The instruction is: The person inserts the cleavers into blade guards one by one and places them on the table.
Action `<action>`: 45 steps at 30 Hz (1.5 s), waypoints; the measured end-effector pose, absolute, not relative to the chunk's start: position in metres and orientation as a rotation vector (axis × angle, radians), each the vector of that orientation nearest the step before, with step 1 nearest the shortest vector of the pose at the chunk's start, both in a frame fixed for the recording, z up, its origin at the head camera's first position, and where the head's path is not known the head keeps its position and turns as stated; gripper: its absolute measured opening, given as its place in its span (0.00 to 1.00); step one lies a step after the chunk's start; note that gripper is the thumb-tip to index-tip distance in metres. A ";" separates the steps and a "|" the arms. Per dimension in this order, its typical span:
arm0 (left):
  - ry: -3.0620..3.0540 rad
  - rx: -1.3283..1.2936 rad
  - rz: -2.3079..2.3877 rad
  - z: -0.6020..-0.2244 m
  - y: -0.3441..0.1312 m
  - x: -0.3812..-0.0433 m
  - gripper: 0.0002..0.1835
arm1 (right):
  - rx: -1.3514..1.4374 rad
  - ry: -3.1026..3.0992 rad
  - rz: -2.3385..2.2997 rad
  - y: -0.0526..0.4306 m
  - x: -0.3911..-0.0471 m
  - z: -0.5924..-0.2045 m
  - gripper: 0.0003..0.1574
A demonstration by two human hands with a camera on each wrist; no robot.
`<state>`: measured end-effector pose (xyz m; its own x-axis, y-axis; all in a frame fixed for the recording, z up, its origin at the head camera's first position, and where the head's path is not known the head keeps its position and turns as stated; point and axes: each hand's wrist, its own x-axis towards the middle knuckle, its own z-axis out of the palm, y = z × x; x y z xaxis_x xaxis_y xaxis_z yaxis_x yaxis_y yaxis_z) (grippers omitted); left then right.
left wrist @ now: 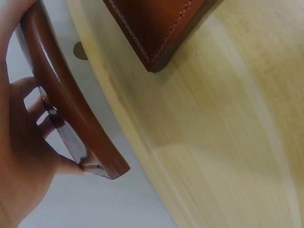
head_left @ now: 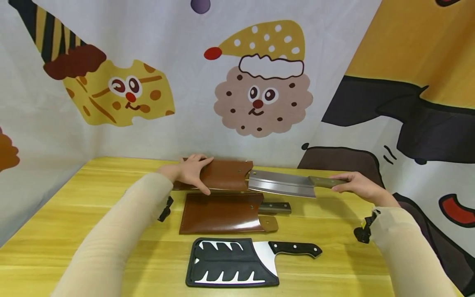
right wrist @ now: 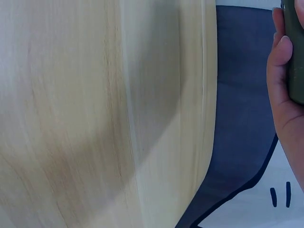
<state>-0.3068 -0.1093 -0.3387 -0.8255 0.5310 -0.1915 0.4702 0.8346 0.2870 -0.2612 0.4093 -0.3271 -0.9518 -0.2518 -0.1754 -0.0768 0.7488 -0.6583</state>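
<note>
My left hand (head_left: 191, 171) grips a brown leather sheath (head_left: 228, 175) at the back of the table, thumb on the near edge and fingers over the far one. In the left wrist view the sheath (left wrist: 66, 90) is seen edge-on, lifted off the tabletop. My right hand (head_left: 354, 185) holds a cleaver (head_left: 282, 183) by its wooden handle, its wide bare blade pointing left. The blade's front end, with a small hole near its corner, is at the sheath's mouth; whether its tip is inside, I cannot tell. The right wrist view shows only part of the handle (right wrist: 297, 57).
Just in front lies a second brown sheath (head_left: 220, 214) with a dark-handled knife (head_left: 276, 207) in it and its strap flap out. Nearer, a white-bladed cleaver (head_left: 265, 255) sits in a black plastic guard (head_left: 226, 264). Behind the wooden table (head_left: 92, 194) hangs a cartoon-print cloth (head_left: 185, 33).
</note>
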 end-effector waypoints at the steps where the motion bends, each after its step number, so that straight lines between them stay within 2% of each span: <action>1: 2.750 0.767 0.333 -0.338 -0.109 -0.307 0.61 | -0.260 2.695 -1.001 0.409 -0.262 -0.327 0.38; 20: 2.736 0.817 0.319 -0.334 -0.103 -0.299 0.62 | -0.240 2.720 -0.983 0.389 -0.264 -0.324 0.39; 45: 2.749 0.823 0.340 -0.327 -0.098 -0.290 0.61 | -0.358 2.647 -1.106 0.365 -0.268 -0.318 0.35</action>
